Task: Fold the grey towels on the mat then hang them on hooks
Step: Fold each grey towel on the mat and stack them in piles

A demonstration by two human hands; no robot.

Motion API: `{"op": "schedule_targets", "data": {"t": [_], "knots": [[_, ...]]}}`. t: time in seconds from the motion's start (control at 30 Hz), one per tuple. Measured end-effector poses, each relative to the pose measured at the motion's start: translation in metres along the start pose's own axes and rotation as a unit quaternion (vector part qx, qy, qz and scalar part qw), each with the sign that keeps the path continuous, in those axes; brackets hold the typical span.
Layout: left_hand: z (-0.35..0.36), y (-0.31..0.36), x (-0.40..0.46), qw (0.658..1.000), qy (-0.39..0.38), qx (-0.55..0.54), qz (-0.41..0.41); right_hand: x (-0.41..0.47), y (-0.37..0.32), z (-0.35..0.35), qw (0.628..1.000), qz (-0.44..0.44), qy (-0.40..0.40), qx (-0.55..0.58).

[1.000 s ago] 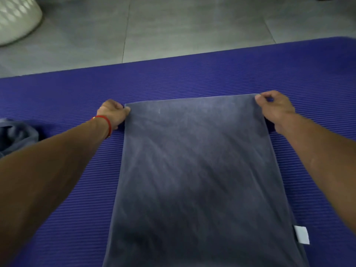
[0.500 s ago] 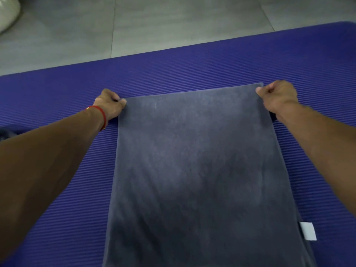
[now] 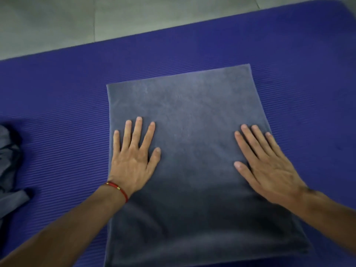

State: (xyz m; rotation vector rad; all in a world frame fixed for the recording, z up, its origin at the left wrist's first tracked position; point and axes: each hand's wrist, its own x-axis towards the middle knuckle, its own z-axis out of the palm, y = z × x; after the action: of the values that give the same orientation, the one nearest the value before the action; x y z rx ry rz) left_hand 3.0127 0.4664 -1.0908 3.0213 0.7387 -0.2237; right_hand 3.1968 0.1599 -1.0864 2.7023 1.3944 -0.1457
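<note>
Head view showed the grey towel (image 3: pixel 192 151) lying flat on the purple mat (image 3: pixel 57 97). On the towel, the left hand (image 3: pixel 133 162) and right hand (image 3: pixel 269 166) pressed down, fingers spread.

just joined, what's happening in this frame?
A person is folding a grey towel on a purple mat. Both the left hand and right hand lie flat on it, fingers straight, apparently smoothing it. More grey cloth sits crumpled at the mat's left edge. No hooks in view.
</note>
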Motion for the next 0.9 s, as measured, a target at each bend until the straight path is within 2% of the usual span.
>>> {"op": "schedule_targets", "data": {"t": [0.07, 0.13, 0.2, 0.27, 0.37, 0.5, 0.57, 0.63, 0.7, 0.8, 0.9], "knots": [[-0.007, 0.022, -0.027, 0.999, 0.016, -0.019, -0.021, -0.021, -0.005, -0.012, 1.0, 0.012, -0.009, -0.021], [-0.013, 0.057, -0.073, 0.998, 0.028, -0.035, 0.034, -0.044, -0.03, -0.02, 1.0, -0.006, 0.004, -0.003], [-0.007, 0.083, -0.118, 0.993, 0.016, -0.042, 0.107, -0.067, -0.062, -0.016, 0.998, -0.045, -0.019, 0.026], [0.006, 0.091, -0.14, 0.991, -0.001, -0.025, 0.128, -0.083, -0.083, -0.004, 0.998, -0.037, -0.038, 0.046], [0.011, 0.088, -0.137, 0.992, -0.021, -0.002, 0.127, -0.086, -0.087, 0.004, 0.998, -0.012, -0.035, 0.058], [0.007, 0.085, -0.142, 0.988, -0.015, -0.032, 0.149, -0.089, -0.085, -0.002, 0.996, -0.017, -0.028, 0.077], [0.004, 0.08, -0.158, 0.974, -0.007, -0.056, 0.218, -0.1, -0.081, -0.007, 0.994, -0.067, -0.026, 0.084], [0.002, 0.071, -0.18, 0.956, 0.005, -0.072, 0.283, -0.117, -0.074, -0.01, 0.985, -0.153, -0.014, 0.08], [0.004, 0.056, -0.195, 0.952, 0.037, -0.075, 0.293, -0.133, -0.066, -0.007, 0.976, -0.209, 0.007, 0.059], [0.003, 0.033, -0.198, 0.952, 0.079, -0.093, 0.281, -0.141, -0.053, -0.005, 0.975, -0.214, 0.028, 0.047], [-0.01, 0.022, -0.192, 0.946, 0.058, -0.129, 0.293, -0.135, -0.046, -0.017, 0.973, -0.218, 0.024, 0.068]]}}
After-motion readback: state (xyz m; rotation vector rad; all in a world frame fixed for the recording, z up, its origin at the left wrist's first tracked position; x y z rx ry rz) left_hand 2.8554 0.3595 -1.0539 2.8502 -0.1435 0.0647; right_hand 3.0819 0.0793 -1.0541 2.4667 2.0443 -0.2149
